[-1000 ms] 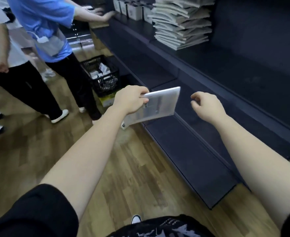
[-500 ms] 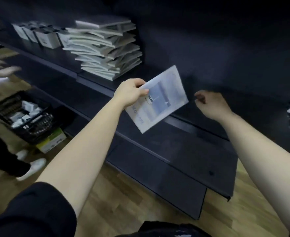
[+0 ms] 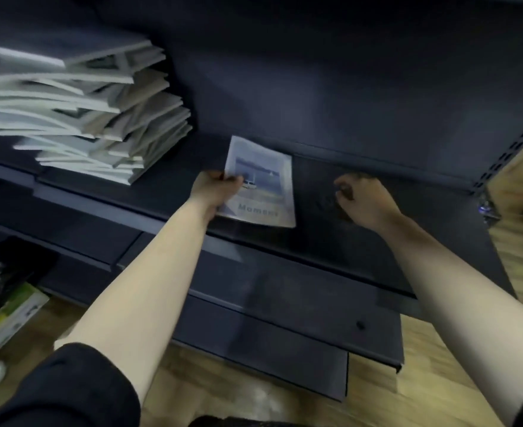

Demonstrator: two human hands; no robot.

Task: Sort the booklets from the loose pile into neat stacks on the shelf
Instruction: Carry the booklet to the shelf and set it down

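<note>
An uneven pile of booklets (image 3: 100,118) is sitting at the left of the dark shelf (image 3: 168,192). The left hand (image 3: 214,189) is gripping one booklet (image 3: 263,186) by its left edge, holding it over the shelf to the right of the pile; whether it is touching the shelf cannot be told. The right hand (image 3: 365,198) is hovering near the booklet, clenched and holding nothing.

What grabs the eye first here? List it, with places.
Mid-frame, the left hand grips a blue-covered booklet over the dark shelf. Left of it on that shelf sits a tall, ragged stack of booklets. The right hand, fingers curled and empty, is over the shelf's right part.
</note>
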